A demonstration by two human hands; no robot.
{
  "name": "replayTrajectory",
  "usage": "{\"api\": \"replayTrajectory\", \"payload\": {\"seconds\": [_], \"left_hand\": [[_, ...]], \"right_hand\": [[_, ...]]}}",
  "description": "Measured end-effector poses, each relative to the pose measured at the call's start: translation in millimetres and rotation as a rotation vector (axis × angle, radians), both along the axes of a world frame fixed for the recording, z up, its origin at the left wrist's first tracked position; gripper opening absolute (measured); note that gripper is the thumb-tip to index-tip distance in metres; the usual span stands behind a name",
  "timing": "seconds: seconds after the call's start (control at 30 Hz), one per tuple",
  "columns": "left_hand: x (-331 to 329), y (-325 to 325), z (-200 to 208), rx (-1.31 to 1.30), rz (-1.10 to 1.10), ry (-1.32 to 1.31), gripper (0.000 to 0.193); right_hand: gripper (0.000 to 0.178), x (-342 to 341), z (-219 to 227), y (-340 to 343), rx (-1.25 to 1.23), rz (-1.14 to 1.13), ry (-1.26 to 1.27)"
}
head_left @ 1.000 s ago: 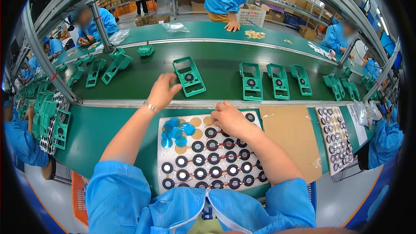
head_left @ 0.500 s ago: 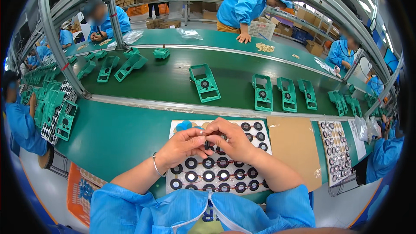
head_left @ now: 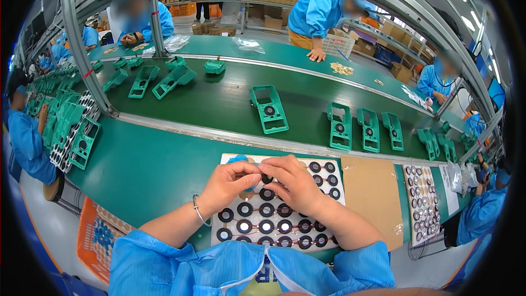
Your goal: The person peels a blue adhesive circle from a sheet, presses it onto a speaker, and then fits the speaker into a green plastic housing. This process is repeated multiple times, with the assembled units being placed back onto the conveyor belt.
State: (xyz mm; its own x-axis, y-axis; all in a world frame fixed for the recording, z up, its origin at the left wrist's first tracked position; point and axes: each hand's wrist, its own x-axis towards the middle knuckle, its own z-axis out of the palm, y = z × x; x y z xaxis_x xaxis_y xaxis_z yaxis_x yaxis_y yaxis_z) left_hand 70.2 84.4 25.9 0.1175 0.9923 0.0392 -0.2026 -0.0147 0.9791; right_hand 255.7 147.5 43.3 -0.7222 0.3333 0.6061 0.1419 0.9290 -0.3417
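My left hand [head_left: 232,184] and my right hand [head_left: 295,182] meet above a white foam board [head_left: 226,158]. Between their pinched fingertips is a small black round speaker [head_left: 267,178], partly covered by the fingers. Rows of black ring-shaped speakers [head_left: 245,209] with thin red wires lie on the board beneath. Some have pale centres. Behind my left fingers, at the board's far edge, sits a bright blue piece [head_left: 238,159], too covered to make out fully.
Brown cardboard [head_left: 370,197] lies right of the board, and another speaker board [head_left: 422,200] beyond it. Green plastic housings [head_left: 269,111] stand on the conveyor [head_left: 219,96] ahead. An orange crate [head_left: 87,241] is at lower left. Metal posts frame the bench; several people work around it.
The whole view has shifted slightly, moving the scene rightward. My fingers have changed position a little, and the speaker shows more between the fingertips. Both hands stay together above the board.
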Motion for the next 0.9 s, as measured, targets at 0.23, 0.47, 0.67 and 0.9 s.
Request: {"api": "replayTrajectory", "payload": {"seconds": [0.23, 0.47, 0.67, 0.9], "left_hand": [[-2, 0, -6, 0.063, 0.055, 0.092, 0.013], [-1, 1, -6, 0.043, 0.063, 0.104, 0.010], [-18, 13, -17, 0.193, 0.117, 0.504, 0.009], [-21, 14, -18, 0.561, 0.258, 1.285, 0.007]], "right_hand": [[0.048, -3, -8, -3, 0.217, -0.082, -0.031], [0.041, -3, -10, 2, -0.036, 0.024, 0.006], [0.032, 8, -21, 32, -1.277, 0.215, 0.420], [0.037, 5, -13, 26, -1.212, 0.122, 0.370]]}}
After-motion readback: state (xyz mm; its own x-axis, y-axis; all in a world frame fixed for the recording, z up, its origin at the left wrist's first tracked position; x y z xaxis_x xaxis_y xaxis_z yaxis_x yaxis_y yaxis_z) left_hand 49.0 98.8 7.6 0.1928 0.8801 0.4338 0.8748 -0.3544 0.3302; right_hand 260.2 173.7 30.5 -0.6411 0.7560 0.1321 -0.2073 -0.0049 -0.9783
